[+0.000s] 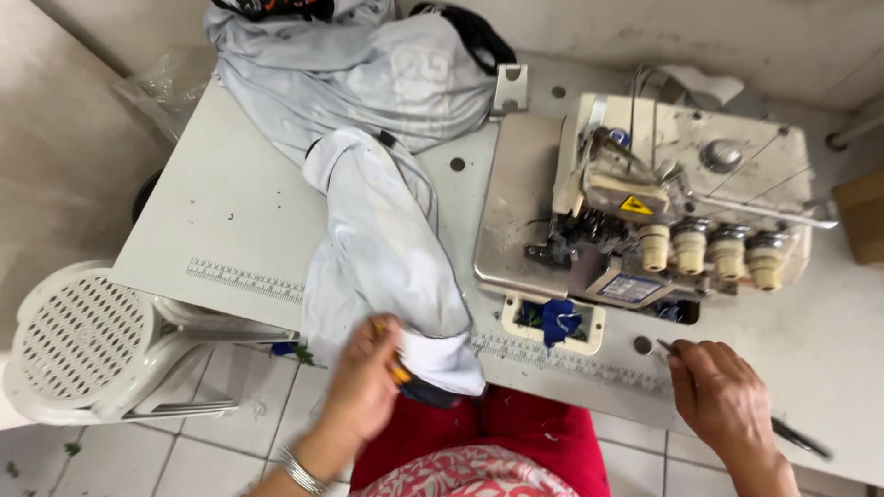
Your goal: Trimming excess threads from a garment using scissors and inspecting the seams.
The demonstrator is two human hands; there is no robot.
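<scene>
Your left hand (364, 382) is down at the front edge of the table (230, 198), fingers curled shut on the lower end of the pale cloth (382, 244), with something small and orange-yellow tucked in there too, can't tell what it is since it's mostly hidden by your fingers. The cloth runs from that grip up and away from you across the table, and its far end piles into a bigger heap of light grey fabric at the back edge. So the bit you've got sits right at your fingertips, hanging just over the table edge above your red lap, and the rest lies flat on the tabletop. Your right hand (723, 396) is well apart from it, off on the other side, near the front of the serger (663, 202). Its fingers are pinched around a thin metal tool (665, 348), looks like tweezers or snips, tip poking up toward the machine, and a dark end sticks out behind your wrist. Between your hands there's a blue scrap (558, 319) sitting in the opening below the serger. A white plastic stool (87, 340) stands off to your left on the tile floor.
</scene>
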